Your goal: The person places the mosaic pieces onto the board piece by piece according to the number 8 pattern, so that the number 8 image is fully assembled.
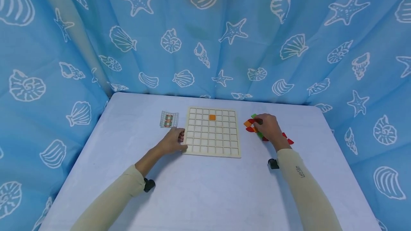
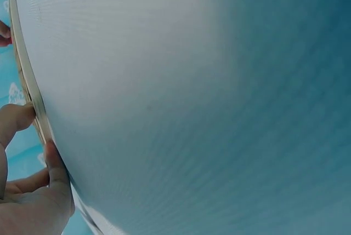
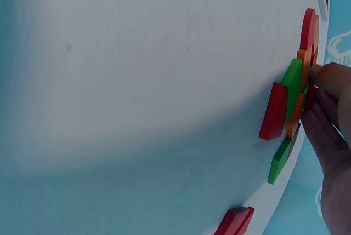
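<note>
A wooden grid board (image 1: 213, 134) lies mid-table with one orange square tile (image 1: 212, 117) in an upper cell. At the board's left edge, my left hand (image 1: 171, 141) grips the rim, its thumb by the near-left corner. In the left wrist view, the thumb (image 2: 22, 117) and a finger pinch the board's edge (image 2: 30, 81). Over a loose pile of coloured pieces, my right hand (image 1: 268, 127) reaches down. Between its thumb and fingers in the right wrist view shows a red piece (image 3: 310, 97), partly hidden. Around it are green (image 3: 293, 86), orange (image 3: 294, 119) and red (image 3: 273, 112) pieces.
A small pattern card (image 1: 168, 119) with green and orange shapes lies left of the board. More red pieces (image 1: 290, 141) lie right of my right wrist. A blue curtain (image 1: 205, 38) with shell prints surrounds the white table (image 1: 205, 191).
</note>
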`<action>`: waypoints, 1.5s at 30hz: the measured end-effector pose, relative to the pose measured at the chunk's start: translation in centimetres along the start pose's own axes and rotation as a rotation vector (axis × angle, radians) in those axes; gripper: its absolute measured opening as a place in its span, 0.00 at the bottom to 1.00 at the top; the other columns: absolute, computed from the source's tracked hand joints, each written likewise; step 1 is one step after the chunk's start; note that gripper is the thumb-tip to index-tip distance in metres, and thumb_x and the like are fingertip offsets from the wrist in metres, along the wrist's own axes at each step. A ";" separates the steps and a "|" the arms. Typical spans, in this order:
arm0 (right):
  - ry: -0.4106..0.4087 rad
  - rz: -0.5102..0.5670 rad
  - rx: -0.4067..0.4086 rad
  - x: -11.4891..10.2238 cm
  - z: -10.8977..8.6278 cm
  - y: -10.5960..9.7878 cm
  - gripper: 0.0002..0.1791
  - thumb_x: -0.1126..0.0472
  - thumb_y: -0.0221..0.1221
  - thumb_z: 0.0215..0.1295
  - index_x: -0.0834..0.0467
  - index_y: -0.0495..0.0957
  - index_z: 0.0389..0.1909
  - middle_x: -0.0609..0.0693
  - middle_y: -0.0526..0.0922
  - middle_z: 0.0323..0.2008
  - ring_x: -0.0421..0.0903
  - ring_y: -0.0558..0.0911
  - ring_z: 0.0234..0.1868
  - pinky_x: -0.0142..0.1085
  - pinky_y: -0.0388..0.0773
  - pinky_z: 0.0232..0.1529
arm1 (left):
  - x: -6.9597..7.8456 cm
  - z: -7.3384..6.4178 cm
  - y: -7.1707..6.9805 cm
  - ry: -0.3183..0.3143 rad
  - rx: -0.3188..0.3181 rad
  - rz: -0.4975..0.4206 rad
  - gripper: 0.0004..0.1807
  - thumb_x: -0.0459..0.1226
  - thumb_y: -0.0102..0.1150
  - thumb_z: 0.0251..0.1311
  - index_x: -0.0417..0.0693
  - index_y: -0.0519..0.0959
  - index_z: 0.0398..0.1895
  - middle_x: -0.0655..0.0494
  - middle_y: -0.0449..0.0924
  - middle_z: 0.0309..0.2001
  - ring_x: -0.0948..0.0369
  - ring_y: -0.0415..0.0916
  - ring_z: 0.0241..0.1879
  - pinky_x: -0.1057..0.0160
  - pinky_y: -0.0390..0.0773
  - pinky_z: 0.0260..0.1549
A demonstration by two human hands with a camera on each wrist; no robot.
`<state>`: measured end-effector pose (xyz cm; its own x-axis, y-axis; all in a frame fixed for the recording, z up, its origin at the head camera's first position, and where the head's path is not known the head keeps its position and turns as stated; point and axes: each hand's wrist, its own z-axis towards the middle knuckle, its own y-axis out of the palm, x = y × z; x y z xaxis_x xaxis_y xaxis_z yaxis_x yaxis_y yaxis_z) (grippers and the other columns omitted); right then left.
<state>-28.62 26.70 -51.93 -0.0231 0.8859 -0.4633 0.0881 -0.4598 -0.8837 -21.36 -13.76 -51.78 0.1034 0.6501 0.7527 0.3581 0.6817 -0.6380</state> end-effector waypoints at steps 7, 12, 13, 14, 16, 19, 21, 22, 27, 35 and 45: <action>0.006 -0.005 0.002 0.2 0.1 0.0 0.27 0.59 0.66 0.62 0.61 0.75 0.61 0.61 0.76 0.56 0.57 0.71 0.56 0.51 0.74 0.55 | -0.3 0.2 0.1 -0.017 0.008 0.008 0.34 0.31 0.72 0.47 0.29 0.69 0.59 0.50 0.68 0.41 0.57 0.66 0.41 0.60 0.71 0.42; 0.018 0.008 0.012 0.3 0.2 0.5 0.25 0.61 0.65 0.63 0.60 0.75 0.61 0.60 0.76 0.57 0.57 0.71 0.56 0.51 0.75 0.54 | 0.0 0.0 -0.1 -0.008 0.009 0.000 0.33 0.30 0.71 0.47 0.29 0.69 0.58 0.49 0.68 0.40 0.57 0.66 0.40 0.60 0.71 0.41; 0.019 0.009 0.016 0.2 0.2 0.6 0.25 0.61 0.65 0.63 0.61 0.75 0.61 0.60 0.76 0.57 0.58 0.71 0.57 0.51 0.75 0.54 | 0.0 0.0 -0.1 -0.005 0.007 -0.002 0.33 0.30 0.71 0.47 0.29 0.70 0.57 0.49 0.68 0.40 0.57 0.67 0.40 0.60 0.71 0.41; 0.021 0.007 0.022 0.2 0.2 0.7 0.25 0.61 0.65 0.63 0.60 0.76 0.61 0.60 0.76 0.57 0.57 0.71 0.57 0.51 0.75 0.54 | 0.0 0.0 -0.1 -0.005 0.007 -0.003 0.33 0.30 0.72 0.47 0.29 0.69 0.58 0.49 0.68 0.40 0.57 0.67 0.40 0.60 0.72 0.41; 0.022 0.005 0.032 0.2 0.2 0.8 0.25 0.61 0.65 0.63 0.60 0.76 0.61 0.59 0.76 0.56 0.57 0.72 0.57 0.51 0.75 0.54 | 0.0 0.0 0.0 -0.007 0.004 -0.009 0.33 0.30 0.72 0.48 0.29 0.69 0.58 0.49 0.67 0.40 0.57 0.67 0.40 0.60 0.72 0.41; 0.016 0.004 0.047 0.3 0.1 1.0 0.25 0.61 0.65 0.63 0.61 0.76 0.60 0.60 0.77 0.55 0.57 0.72 0.56 0.51 0.75 0.54 | -0.2 0.0 0.2 -0.014 0.005 -0.013 0.35 0.30 0.72 0.48 0.29 0.68 0.60 0.49 0.67 0.41 0.57 0.66 0.40 0.60 0.72 0.41; 0.007 0.006 0.058 0.3 0.0 1.0 0.24 0.61 0.65 0.63 0.61 0.76 0.60 0.60 0.77 0.55 0.57 0.73 0.55 0.51 0.75 0.54 | -0.3 0.0 0.3 -0.014 0.010 -0.019 0.36 0.30 0.72 0.48 0.29 0.67 0.60 0.49 0.67 0.41 0.57 0.66 0.41 0.60 0.72 0.41; 0.004 0.010 0.064 0.3 0.0 1.0 0.24 0.61 0.65 0.63 0.61 0.76 0.60 0.60 0.77 0.54 0.57 0.73 0.55 0.50 0.75 0.53 | -0.4 0.0 0.3 -0.013 0.012 -0.018 0.36 0.30 0.72 0.48 0.29 0.67 0.61 0.49 0.67 0.41 0.57 0.66 0.41 0.60 0.72 0.42; -0.011 0.021 0.079 0.4 -0.1 0.8 0.24 0.61 0.65 0.62 0.62 0.76 0.59 0.60 0.78 0.54 0.57 0.73 0.55 0.50 0.76 0.53 | -0.4 0.1 0.3 -0.003 0.016 -0.021 0.36 0.30 0.72 0.48 0.28 0.67 0.61 0.49 0.67 0.41 0.57 0.67 0.41 0.60 0.72 0.41; -0.040 0.035 0.102 -0.4 0.0 0.8 0.24 0.61 0.66 0.61 0.62 0.77 0.58 0.60 0.78 0.53 0.57 0.73 0.55 0.51 0.76 0.53 | -0.3 0.0 0.3 -0.020 0.010 -0.024 0.35 0.30 0.72 0.49 0.30 0.68 0.60 0.49 0.66 0.41 0.57 0.66 0.41 0.60 0.72 0.41; -0.103 0.075 0.112 -3.8 0.9 1.4 0.23 0.60 0.66 0.61 0.60 0.79 0.57 0.58 0.79 0.53 0.54 0.76 0.53 0.49 0.76 0.53 | -0.2 -0.1 0.3 -0.032 0.017 -0.005 0.39 0.31 0.71 0.49 0.29 0.65 0.64 0.49 0.66 0.43 0.57 0.67 0.42 0.60 0.72 0.43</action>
<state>-29.29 22.64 -51.49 -0.1229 0.8404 -0.5279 -0.0183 -0.5338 -0.8454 -21.22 -13.71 -52.11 0.0718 0.6571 0.7503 0.3424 0.6903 -0.6373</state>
